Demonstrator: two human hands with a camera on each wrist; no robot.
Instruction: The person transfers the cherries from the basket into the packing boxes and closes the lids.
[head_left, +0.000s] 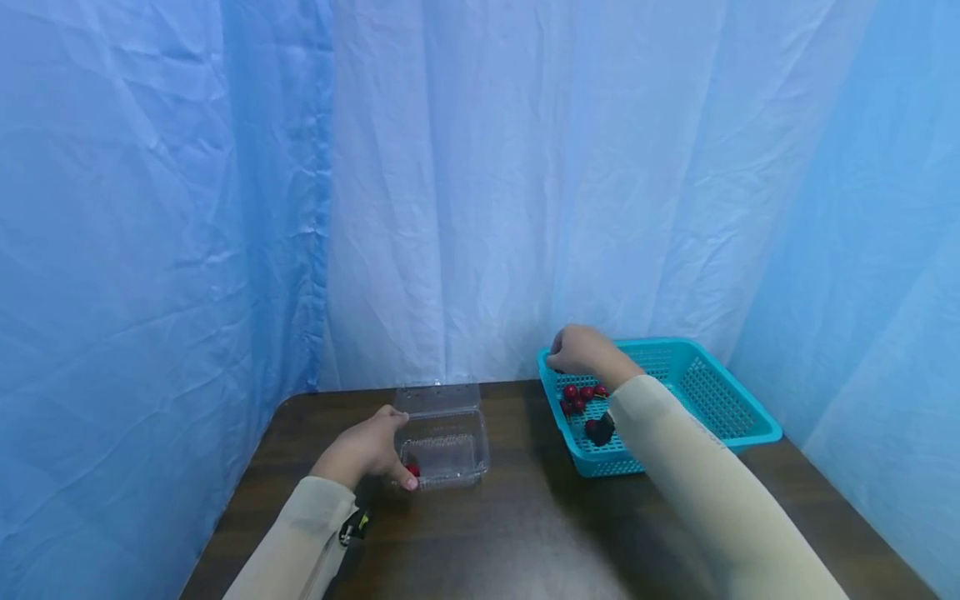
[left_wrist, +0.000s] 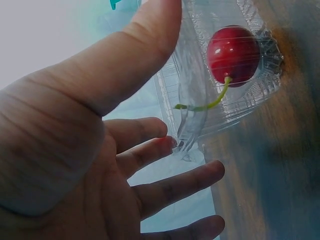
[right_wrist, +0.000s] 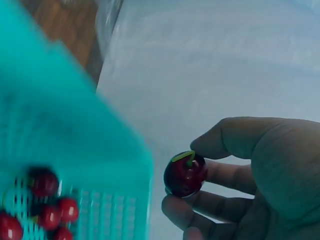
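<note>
Over the teal basket's (head_left: 738, 412) left rim, the right hand (head_left: 581, 350) hovers with a cherry (right_wrist: 185, 175) pinched between thumb and fingertips, green stem stub up. The cherry sits at the fingertips, clear of the palm, above and just outside the basket's edge as the right wrist view shows it. From the head view this cherry is hidden inside the curled hand. More cherries (head_left: 583, 396) lie in the basket's near-left part; the right sleeve (head_left: 697, 475) cuts across the basket and covers some of them. A dark thing (head_left: 602, 429) lies in the basket beside the sleeve, too small to make out.

Left of the basket, well apart from it on the brown table (head_left: 525, 517), stands a clear plastic clamshell box (head_left: 444, 442) with its lid tipped open toward the curtain. The left hand (head_left: 365, 450) rests against the box's left side, fingers spread and loosely straight, thumb along the clear wall, holding nothing. One cherry with stem (left_wrist: 233, 55) lies inside the box, in its near-left corner, close to the thumb with the plastic wall between them. In the head view it shows only as a red speck by the thumb tip.

The right wrist view blurs the basket mesh. Blue curtain (head_left: 480, 183) closes in behind the basket and the box.
</note>
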